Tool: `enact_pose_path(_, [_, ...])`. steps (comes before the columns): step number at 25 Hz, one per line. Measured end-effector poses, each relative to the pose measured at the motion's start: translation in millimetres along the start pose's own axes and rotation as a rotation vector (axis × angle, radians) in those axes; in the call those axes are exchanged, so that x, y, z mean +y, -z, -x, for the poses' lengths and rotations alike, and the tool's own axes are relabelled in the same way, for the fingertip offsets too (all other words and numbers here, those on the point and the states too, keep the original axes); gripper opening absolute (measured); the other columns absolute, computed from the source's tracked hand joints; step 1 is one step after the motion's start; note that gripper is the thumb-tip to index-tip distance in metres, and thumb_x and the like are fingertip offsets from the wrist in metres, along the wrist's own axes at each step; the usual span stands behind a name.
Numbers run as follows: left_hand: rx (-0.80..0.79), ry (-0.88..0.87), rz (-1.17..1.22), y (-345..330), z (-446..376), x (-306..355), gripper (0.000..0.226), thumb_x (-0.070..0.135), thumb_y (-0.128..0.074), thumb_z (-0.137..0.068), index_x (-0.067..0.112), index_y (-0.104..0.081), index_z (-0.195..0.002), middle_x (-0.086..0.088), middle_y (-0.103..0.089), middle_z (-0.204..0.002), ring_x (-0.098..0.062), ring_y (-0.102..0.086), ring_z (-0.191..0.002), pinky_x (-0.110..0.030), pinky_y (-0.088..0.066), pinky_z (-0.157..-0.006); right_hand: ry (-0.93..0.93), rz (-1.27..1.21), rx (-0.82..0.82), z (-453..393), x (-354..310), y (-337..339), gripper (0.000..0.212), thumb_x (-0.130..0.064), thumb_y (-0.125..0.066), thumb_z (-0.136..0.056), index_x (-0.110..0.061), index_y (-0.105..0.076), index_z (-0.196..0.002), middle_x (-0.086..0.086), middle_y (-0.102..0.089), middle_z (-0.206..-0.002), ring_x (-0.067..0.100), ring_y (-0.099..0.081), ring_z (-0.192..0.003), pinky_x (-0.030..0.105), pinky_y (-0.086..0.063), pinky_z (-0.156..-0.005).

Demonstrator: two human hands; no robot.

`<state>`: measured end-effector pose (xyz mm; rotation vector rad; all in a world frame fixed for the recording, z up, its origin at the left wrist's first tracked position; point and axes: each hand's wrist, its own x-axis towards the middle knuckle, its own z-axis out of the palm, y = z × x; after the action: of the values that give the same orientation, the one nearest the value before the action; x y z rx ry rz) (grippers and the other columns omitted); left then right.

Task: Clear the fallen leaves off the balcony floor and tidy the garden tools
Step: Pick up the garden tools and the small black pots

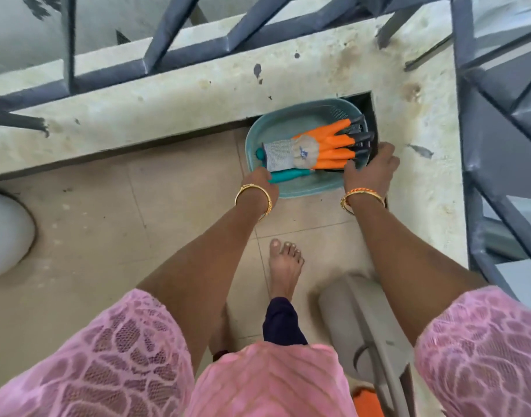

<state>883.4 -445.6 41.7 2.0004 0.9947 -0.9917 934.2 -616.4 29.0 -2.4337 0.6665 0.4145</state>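
Head view
Basket: a teal plastic basket [291, 123] sat on the tiled floor [174, 206] in the corner, against the pale concrete ledge [167, 97] under the grey railing [186, 55].
Glove: an orange and grey glove [315, 149] with black claw tips lay across the basket, fingers pointing right.
Tool: a teal handle [291, 176] stuck out from under the glove's cuff, inside the basket.
Left hand: the left hand [262, 183] gripped the basket's near-left rim, fingers curled over the edge beside the teal handle.
Right hand: the right hand [371, 168] held the basket's right side, fingers curled round the rim near the claw tips.
Wrists: gold bangles on both.
Floor nearby: a bare foot [285, 266] stood behind the basket; a grey plastic chair [375, 332] was at the lower right.
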Motion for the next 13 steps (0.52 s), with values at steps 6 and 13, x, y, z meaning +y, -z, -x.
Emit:
enact_pose_path(6, [0.019, -0.102, -0.185, 15.0, 64.8, -18.3, 0.033, 0.015, -0.048, -0.093, 0.01, -0.051, -0.126, -0.014, -0.057, -0.121, -0.03, -0.055, -0.111, -0.038, -0.047, -0.094, 0.263, 0.197, -0.094, 61.9, -17.6, 19.9, 0.023, -0.013, -0.052, -0.086, 0.0, -0.058, -0.105, 0.022, -0.051, -0.114, 0.038, -0.053, -0.101, 0.041, -0.044, -0.082])
enact_pose_path(13, [0.082, -0.171, -0.419, 26.4, 123.3, -82.1, 0.036, 0.019, -0.042, -0.096, 0.011, -0.042, -0.132, -0.012, -0.046, -0.132, -0.029, -0.043, -0.122, -0.04, -0.041, -0.096, 0.778, 0.49, -0.322, 161.8, -33.9, 9.2, 0.015, -0.011, -0.057, -0.085, 0.002, -0.065, -0.083, 0.021, -0.061, -0.082, 0.038, -0.056, -0.082, 0.04, -0.048, -0.065])
